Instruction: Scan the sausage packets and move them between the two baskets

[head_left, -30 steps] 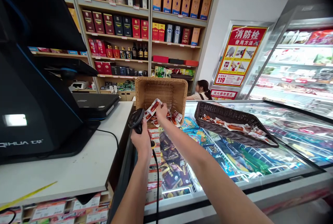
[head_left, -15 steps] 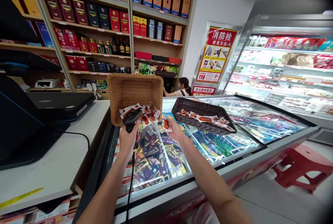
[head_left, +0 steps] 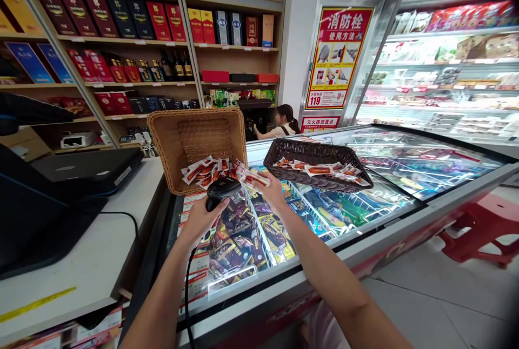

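Observation:
My left hand is closed round the handle of a black barcode scanner, whose cord hangs down over the freezer's front. In my right hand is a wrapped sausage, held by one end just right of the scanner's head. Behind both hands a tan wicker basket lies tipped towards me, with several packed sausages at its lower side. To the right, a dark brown basket holds several more packed sausages. Both baskets rest on the glass-topped freezer.
A white counter with a black device borders the freezer on the left. Shelves of boxes and bottles stand behind. One person is beyond the freezer. On the floor at right is a red stool.
The scanner has swung right, its head now pointing towards the sausage. My right hand has turned the sausage sideways and lifted it slightly. The camera view has shifted a little.

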`<state>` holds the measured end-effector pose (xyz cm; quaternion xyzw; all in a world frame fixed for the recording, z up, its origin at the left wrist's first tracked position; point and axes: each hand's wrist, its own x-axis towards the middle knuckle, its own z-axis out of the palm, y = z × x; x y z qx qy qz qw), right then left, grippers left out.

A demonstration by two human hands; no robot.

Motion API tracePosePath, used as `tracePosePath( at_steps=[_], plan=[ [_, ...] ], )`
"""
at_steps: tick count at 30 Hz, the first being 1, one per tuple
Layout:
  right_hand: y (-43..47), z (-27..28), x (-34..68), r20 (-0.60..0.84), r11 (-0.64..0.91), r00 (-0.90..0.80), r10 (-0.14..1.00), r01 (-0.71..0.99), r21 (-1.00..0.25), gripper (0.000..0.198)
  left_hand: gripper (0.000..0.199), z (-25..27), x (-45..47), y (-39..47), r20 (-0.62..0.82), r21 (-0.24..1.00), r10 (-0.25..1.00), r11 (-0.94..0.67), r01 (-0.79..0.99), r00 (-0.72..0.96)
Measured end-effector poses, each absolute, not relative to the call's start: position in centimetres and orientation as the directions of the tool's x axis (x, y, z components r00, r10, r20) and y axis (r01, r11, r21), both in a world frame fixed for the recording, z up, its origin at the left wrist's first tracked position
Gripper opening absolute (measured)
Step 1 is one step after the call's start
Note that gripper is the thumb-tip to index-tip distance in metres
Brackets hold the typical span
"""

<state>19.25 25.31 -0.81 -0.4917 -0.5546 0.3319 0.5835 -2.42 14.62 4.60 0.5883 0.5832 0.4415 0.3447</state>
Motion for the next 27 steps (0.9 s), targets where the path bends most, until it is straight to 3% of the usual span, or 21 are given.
tracePosePath(
  at_steps=[16, 23, 27],
  plan=[
    [25.3, -0.8, 19.4, 0.354, 0.341, 0.211, 0.911, 0.095, -0.935, 0.040, 0.052, 5.0, -1.3, 14.0, 0.128, 0.925, 0.984, -0.072, 0.373, -0.127],
    [25.0, -0.1, 19.7, 0.355, 0.303, 0.255, 0.899, 0.223, -0.927, 0.040, 0.050, 4.4, -1.5, 14.6, 0.115, 0.939, 0.980, -0.055, 0.339, -0.160],
    [25.7, 0.8, 21.5, 0.492, 0.322, 0.411, 0.767, 0.417, -0.850, 0.043, 0.053, 4.9, -1.6, 14.5, 0.161, 0.955, 0.965, -0.099, 0.280, -0.209]
  ],
)
